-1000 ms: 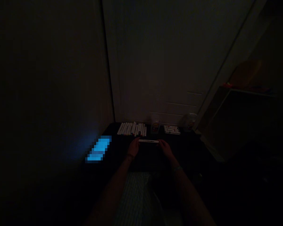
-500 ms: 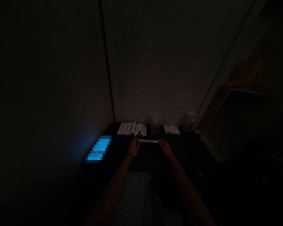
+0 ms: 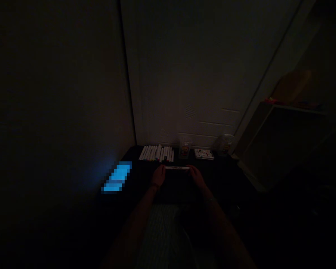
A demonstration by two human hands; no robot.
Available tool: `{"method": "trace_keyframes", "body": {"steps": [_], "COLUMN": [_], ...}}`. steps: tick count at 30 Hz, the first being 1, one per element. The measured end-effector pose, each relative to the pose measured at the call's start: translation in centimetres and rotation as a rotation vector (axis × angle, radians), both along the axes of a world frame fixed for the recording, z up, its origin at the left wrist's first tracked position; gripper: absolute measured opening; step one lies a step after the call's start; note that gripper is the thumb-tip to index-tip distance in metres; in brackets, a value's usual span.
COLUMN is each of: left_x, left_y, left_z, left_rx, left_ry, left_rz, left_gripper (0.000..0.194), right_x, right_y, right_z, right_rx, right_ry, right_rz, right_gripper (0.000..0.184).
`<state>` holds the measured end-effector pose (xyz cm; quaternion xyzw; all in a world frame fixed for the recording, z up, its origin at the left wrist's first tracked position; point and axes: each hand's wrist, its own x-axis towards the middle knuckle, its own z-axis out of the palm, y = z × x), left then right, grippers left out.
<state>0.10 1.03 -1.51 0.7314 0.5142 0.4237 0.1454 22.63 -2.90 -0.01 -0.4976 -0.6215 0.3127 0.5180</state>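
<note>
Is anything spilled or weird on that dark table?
Yes, the bright blue shape on the left looks odd: it's all blocky squares, so I can't tell what it is. I see no spill, but it's very dark. The held white marker looks straight.

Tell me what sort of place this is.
Probably a dim room in a home, with a small work table against the wall: white markers lie in a row, and a glowing screen sits left.
</note>
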Motion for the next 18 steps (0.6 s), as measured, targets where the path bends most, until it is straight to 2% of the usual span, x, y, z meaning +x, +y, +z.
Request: {"method": "trace_keyframes", "body": {"steps": [13, 18], "left_x": [0.1, 0.2], "left_y": [-0.9, -0.9], "left_z": [1.0, 0.9], "left_rx": [-0.075, -0.084], "left_ry": [-0.013, 0.005], "left_rz": [-0.024, -0.015], "left_gripper": [0.025, 0.025], "right_x": [0.1, 0.0], "right_y": [0.4, 0.4], "right_z": [-0.7, -0.6], "right_rx": [-0.011, -0.021], "right_ry": [-0.011, -0.015], "right_rz": [-0.010, -0.007], "right_gripper": [0.038, 0.036]}}
